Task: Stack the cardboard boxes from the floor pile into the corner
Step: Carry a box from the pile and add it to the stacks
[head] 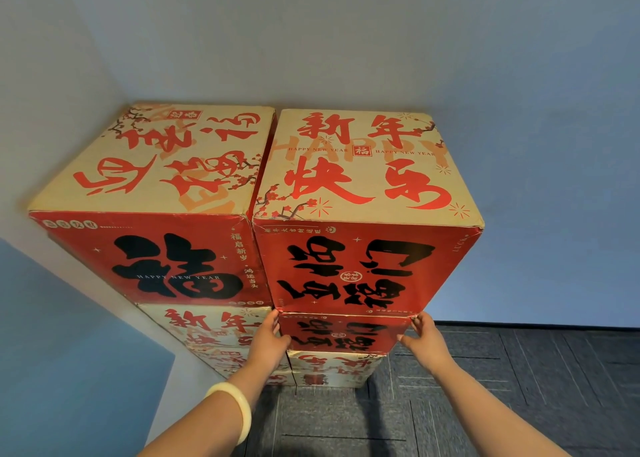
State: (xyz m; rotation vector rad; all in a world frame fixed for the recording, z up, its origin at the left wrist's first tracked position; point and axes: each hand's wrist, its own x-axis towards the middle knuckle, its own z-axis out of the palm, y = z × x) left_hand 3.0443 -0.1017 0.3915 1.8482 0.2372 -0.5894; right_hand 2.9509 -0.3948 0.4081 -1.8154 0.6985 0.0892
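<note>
Two stacks of red-and-tan cardboard boxes printed with New Year calligraphy are standing side by side in the blue-walled corner; the left hand and right hand are pressing open-fingered against the sides of the second box (right stack), just under the top box

two stacks of red and tan printed cardboard boxes standing side by side, touching, tucked into the wall corner; top right box sits square on the red-faced one below it
</note>
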